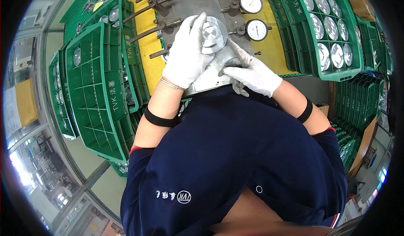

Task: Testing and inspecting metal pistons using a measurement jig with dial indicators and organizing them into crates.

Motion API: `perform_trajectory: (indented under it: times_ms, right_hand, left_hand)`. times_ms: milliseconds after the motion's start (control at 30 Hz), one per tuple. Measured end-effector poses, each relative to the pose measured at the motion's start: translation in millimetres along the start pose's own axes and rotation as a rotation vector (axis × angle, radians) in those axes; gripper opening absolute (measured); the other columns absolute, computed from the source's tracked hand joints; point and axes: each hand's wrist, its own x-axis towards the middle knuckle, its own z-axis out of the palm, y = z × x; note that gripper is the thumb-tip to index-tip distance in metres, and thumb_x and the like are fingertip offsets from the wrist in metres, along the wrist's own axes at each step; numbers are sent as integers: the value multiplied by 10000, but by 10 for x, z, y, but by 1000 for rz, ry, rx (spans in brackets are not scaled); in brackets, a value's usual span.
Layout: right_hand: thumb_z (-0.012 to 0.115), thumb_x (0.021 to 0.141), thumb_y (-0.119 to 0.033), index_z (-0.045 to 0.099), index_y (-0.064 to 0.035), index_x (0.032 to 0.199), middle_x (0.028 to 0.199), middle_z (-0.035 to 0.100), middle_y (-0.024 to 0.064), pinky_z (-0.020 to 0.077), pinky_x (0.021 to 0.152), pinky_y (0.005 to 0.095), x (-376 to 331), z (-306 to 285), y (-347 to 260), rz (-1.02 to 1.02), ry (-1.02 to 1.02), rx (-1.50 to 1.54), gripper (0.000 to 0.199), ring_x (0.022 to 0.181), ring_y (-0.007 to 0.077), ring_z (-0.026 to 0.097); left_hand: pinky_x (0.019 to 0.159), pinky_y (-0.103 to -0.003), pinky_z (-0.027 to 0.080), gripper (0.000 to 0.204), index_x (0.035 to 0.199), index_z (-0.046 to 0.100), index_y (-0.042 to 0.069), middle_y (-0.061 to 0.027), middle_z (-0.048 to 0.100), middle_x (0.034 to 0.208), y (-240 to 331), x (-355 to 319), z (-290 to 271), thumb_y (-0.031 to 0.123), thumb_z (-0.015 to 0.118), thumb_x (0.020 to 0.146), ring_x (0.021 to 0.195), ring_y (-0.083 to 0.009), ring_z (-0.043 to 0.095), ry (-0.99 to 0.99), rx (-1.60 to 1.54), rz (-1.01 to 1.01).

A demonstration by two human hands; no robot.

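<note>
The left hand [187, 53] curls its gloved fingers around the round metal part [211, 35] on the grey gauge plate [210, 78], while the right hand [252, 72], open-fingered, rests flat just near and right of it.

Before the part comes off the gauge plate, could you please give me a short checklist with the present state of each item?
1. Left hand grips the round metal part: ok, the gloved fingers wrap its left side.
2. Right hand steadies the grey gauge plate: ok, it rests on the plate, one finger pointing toward the part.
3. Part seated flat on the plate: cannot tell, the left hand hides its base.
4. Dial gauges free of the hands: ok, both stand apart to the right.
5. Free cells in the green tray on the left: ok, most are empty.
6. Gauge readings: cannot tell, too small.
</note>
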Motion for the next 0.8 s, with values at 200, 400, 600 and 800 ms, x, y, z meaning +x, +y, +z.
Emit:
perform_trajectory:
  times_ms: [200, 400, 600, 800]
  right_hand:
    - [664, 936, -179, 76, -94, 1588, 1168, 625, 135, 558, 575, 296, -186, -60, -351, 60, -23, -37, 883, 781, 169, 647]
    - [628, 960, -232, 375, -47, 1474, 1271, 606, 88, 535, 898, 278, -447, -388, -824, -148, -85, 163, 603, 1124, 151, 609]
    - [617, 930, -233, 564, -24, 1289, 1042, 690, 86, 525, 753, 269, -407, -1791, -2202, -618, 406, -580, 418, 909, 130, 654]
    - [754, 838, -342, 500, -9, 1356, 1112, 674, 109, 529, 796, 270, 456, -4066, -2532, -404, 999, -998, 667, 917, 139, 649]
  left_hand:
    - [1011, -429, 477, 843, 1417, 433, 21, -228, 493, 1342, 305, 69, -177, 190, 801, 678, 1207, -399, 539, 3, -111, -5]
    - [1042, -457, 445, 864, 1370, 468, -31, -250, 516, 1351, 941, 307, -506, 135, 847, 612, 1256, -407, 521, 93, -407, 272]
    - [1003, -379, 478, 724, 1452, 382, -22, -170, 476, 1435, 687, -196, -468, -119, 623, 777, 1167, -242, 587, 227, -360, -163]
    - [1009, -365, 463, 662, 1441, 397, -16, -177, 506, 1394, 665, -786, -526, -79, 655, 834, 1131, -229, 583, 409, -297, -549]
